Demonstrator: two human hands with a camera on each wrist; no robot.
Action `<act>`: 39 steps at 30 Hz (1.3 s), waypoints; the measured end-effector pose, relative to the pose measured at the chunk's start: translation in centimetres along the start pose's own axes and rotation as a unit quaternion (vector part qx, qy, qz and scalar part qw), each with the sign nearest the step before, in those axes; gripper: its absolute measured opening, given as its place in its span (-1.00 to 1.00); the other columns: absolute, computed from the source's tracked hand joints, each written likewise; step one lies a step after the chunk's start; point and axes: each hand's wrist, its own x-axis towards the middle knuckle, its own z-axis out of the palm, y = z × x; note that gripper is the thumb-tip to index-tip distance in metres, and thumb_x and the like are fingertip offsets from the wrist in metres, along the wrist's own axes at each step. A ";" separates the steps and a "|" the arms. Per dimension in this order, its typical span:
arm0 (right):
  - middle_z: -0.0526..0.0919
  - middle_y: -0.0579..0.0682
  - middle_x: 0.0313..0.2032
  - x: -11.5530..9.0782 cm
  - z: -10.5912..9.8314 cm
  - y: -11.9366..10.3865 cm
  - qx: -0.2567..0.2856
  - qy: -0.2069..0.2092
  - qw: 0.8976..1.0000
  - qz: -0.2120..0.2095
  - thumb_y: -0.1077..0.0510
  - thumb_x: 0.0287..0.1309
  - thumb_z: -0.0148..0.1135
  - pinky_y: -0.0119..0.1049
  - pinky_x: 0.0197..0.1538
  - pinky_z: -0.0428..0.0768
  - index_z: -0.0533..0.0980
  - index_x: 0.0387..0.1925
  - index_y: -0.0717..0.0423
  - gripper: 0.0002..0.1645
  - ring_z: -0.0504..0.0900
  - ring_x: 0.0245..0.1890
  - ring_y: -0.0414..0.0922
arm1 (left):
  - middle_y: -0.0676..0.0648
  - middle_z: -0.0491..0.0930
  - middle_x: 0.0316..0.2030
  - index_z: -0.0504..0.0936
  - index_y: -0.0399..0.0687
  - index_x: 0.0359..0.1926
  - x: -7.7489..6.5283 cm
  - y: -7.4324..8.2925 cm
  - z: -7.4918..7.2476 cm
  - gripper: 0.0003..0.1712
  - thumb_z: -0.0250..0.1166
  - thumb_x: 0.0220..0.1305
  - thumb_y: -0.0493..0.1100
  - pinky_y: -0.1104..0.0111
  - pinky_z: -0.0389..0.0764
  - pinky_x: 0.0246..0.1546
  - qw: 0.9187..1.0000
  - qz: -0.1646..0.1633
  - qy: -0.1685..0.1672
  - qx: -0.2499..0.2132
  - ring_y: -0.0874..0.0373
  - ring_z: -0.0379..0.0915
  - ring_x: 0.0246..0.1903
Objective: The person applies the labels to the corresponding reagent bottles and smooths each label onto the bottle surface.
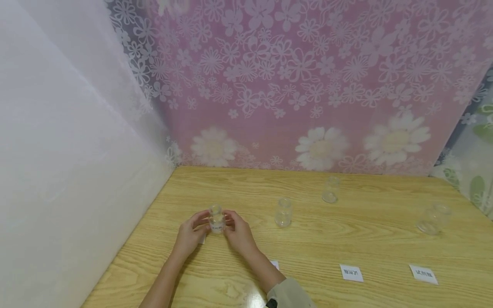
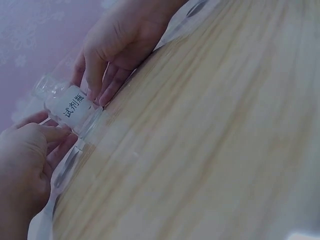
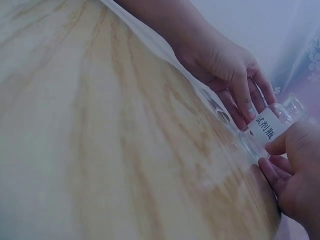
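A clear glass reagent bottle [image 1: 216, 219] stands upright on the wooden table, with a white label [image 2: 75, 109] of printed characters on its front. My left hand [image 1: 189, 235] grips the bottle from the left, fingers curved behind it and thumb toward the label. From the other side my right hand [image 1: 239, 233] holds it, the thumb at the label's edge in the right wrist view. The bottle's neck shows no stopper. A small white paper [image 1: 202, 238] lies by the left hand, mostly hidden by it.
Three more clear glass bottles stand to the right: one near [image 1: 283, 214], one farther back [image 1: 330, 190], one far right [image 1: 429, 221]. Two printed paper labels [image 1: 351, 273] lie at the front right. Another paper [image 1: 274, 265] is partly under the right forearm. Curtains surround the table.
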 end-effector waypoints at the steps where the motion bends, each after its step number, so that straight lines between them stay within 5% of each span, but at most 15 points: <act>1: 0.51 0.14 -0.11 0.0 -0.1 0.0 0.001 0.002 1.000 0.003 0.50 0.05 0.12 -0.21 -0.07 0.52 0.39 0.07 0.26 -0.51 0.53 -0.09 0.07 | -0.26 0.50 0.00 0.47 -0.32 0.07 0.0 0.0 0.1 -0.53 0.27 0.08 -0.44 0.24 0.48 -0.07 1.000 0.000 0.000 0.000 -0.12 0.47 -0.07; 8: 0.49 0.20 -0.07 -0.4 -0.7 -0.4 0.011 0.028 0.999 0.031 0.50 0.02 0.10 -0.22 -0.07 0.52 0.35 0.06 0.34 -0.50 0.49 -0.07 0.11 | -0.27 0.51 -0.03 0.48 -0.31 0.07 0.0 0.1 0.5 -0.58 0.21 0.14 -0.47 0.24 0.51 -0.11 1.000 0.006 0.005 0.020 -0.13 0.46 -0.06; 14: 0.44 0.23 0.00 -1.1 -3.0 -2.8 0.023 0.033 0.999 0.000 0.44 0.09 0.11 -0.16 -0.02 0.49 0.33 0.06 0.35 -0.55 0.43 0.00 0.14 | -0.21 0.53 -0.08 0.51 -0.30 0.00 0.1 0.6 0.8 -0.61 0.22 0.10 -0.52 0.21 0.48 -0.06 0.993 0.086 0.075 0.041 -0.07 0.45 -0.08; 19: 0.48 0.19 -0.02 -2.1 -6.8 -5.3 0.021 0.050 0.997 -0.057 0.42 0.12 0.12 -0.13 -0.01 0.48 0.37 0.02 0.33 -0.61 0.44 -0.01 0.07 | -0.28 0.50 -0.17 0.51 -0.44 -0.13 -0.6 4.0 2.1 -0.66 0.23 0.00 -0.62 0.29 0.44 -0.07 0.967 0.206 0.146 0.035 -0.03 0.41 -0.16; 23: 0.54 0.24 -0.14 -3.4 -10.4 -7.4 -0.017 0.105 0.985 -0.133 0.54 0.03 0.13 -0.03 -0.10 0.51 0.42 -0.11 0.43 -0.68 0.50 -0.10 0.13 | -0.36 0.49 -0.24 0.49 -0.52 -0.21 -1.5 7.7 4.4 -0.72 0.22 -0.01 -0.64 0.41 0.42 -0.05 0.962 0.245 0.124 -0.004 -0.03 0.41 -0.20; 27: 0.55 0.28 -0.19 -4.2 -13.8 -7.7 -0.060 0.161 0.972 -0.160 0.59 -0.02 0.12 0.04 -0.11 0.49 0.42 -0.19 0.48 -0.72 0.49 -0.12 0.16 | -0.35 0.51 -0.23 0.49 -0.50 -0.19 -1.3 9.6 7.0 -0.76 0.22 0.06 -0.56 0.29 0.45 -0.04 0.972 0.224 0.067 -0.037 -0.10 0.42 -0.19; 32: 0.51 0.20 -0.10 -4.1 -16.5 -3.9 -0.047 0.189 0.976 -0.093 0.50 0.05 0.15 -0.02 -0.01 0.43 0.40 -0.10 0.40 -0.68 0.44 -0.04 0.07 | -0.32 0.49 -0.12 0.46 -0.50 -0.09 -0.3 9.6 10.5 -0.71 0.23 0.14 -0.46 -0.03 0.40 -0.05 0.983 0.165 0.000 -0.082 -0.22 0.40 -0.10; 39: 0.44 0.20 0.04 -3.8 -16.9 1.9 -0.017 0.116 0.993 0.016 0.28 0.16 0.18 -0.01 0.10 0.35 0.32 0.12 0.26 -0.52 0.37 0.07 0.09 | -0.35 0.39 0.02 0.40 -0.44 0.06 0.8 8.1 13.7 -0.58 0.23 0.18 -0.38 -0.07 0.33 0.02 0.990 0.075 -0.027 -0.113 -0.32 0.29 0.01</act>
